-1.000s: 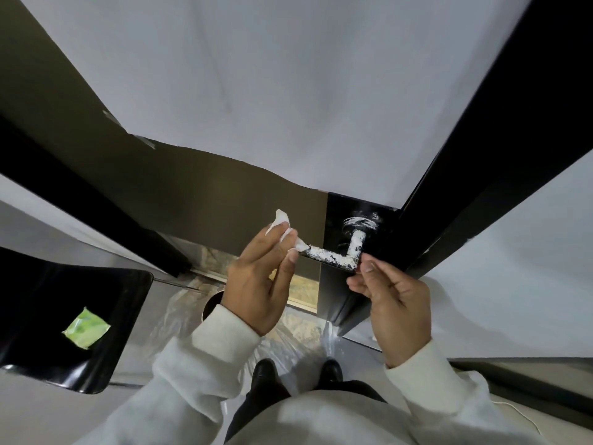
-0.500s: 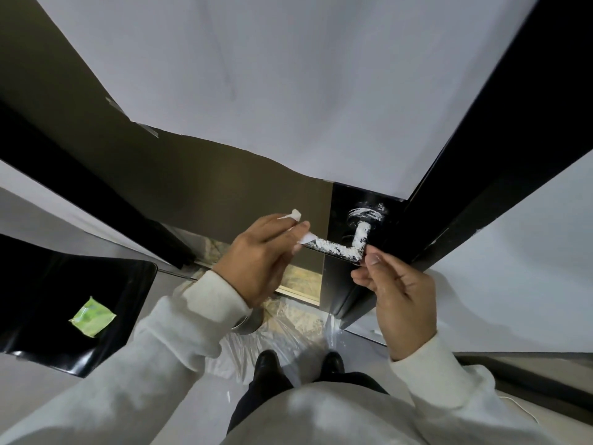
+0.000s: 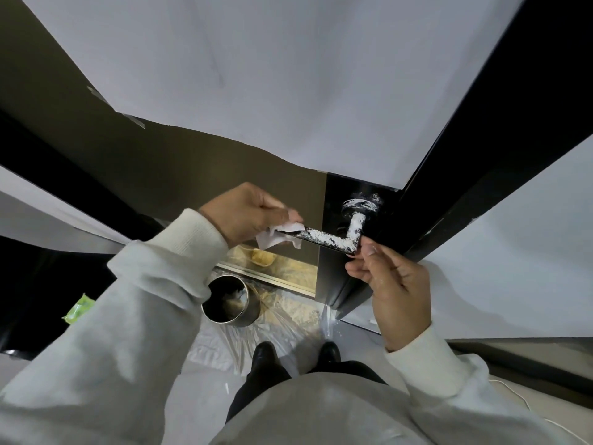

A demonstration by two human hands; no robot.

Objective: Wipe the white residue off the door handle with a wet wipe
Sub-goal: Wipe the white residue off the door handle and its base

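Green packet (image 3: 78,308) far left, steel bin (image 3: 231,300) on the floor (image 3: 205,406), then left grip (image 3: 247,210) pinching the wet wipe (image 3: 279,237) round the free end of the residue-caked door handle (image 3: 324,237) to scrub it, right grip (image 3: 394,284) pinching its bend, seemingly to steady it.

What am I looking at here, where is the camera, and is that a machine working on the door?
No machine: a person wears a camera on the head, looking down at their own two hands and shoes. The left hand holds a wet wipe against the free end of a black door handle, which is caked with white residue. The right hand pinches the handle's bend. Below, on the floor, are clear plastic sheeting and a round metal bin. A green packet lies on a dark surface at the left.
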